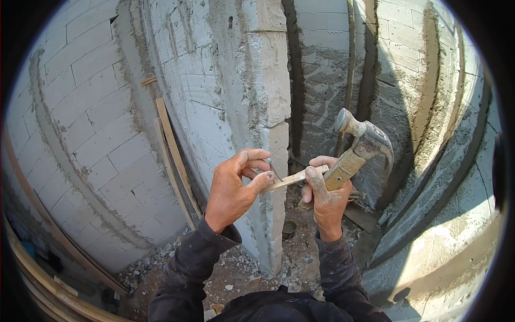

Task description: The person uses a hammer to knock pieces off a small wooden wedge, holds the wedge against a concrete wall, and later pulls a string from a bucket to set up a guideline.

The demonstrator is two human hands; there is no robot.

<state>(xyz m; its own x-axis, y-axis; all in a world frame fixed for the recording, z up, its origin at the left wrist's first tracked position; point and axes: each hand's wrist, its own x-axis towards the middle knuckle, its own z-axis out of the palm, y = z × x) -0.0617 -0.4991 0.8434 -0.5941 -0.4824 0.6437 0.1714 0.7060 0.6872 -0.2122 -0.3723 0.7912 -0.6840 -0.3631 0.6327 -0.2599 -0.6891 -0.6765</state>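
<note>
Pale block walls (pixel 88 153) | rubble-strewn floor (pixel 233 279) | sunlight (pixel 442 239) at right

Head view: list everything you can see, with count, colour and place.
Hammer: one, grey head and yellowish handle, right of centre
Wood strip: one, pale, centre
Thin nail-like piece: one, dark, near the strip's left end
Leaning boards: two, tan, left of centre
Long boards: several, brown, lower left
Block walls: several, pale grey, left, centre and right
Container: one, dark, below centre
Rubble: many bits, whitish, lower part
Sleeves: two, dark, lower edge
Left hand: one, dusty, at strip's left end
Right hand: one, dusty, holding hammer and strip
</note>
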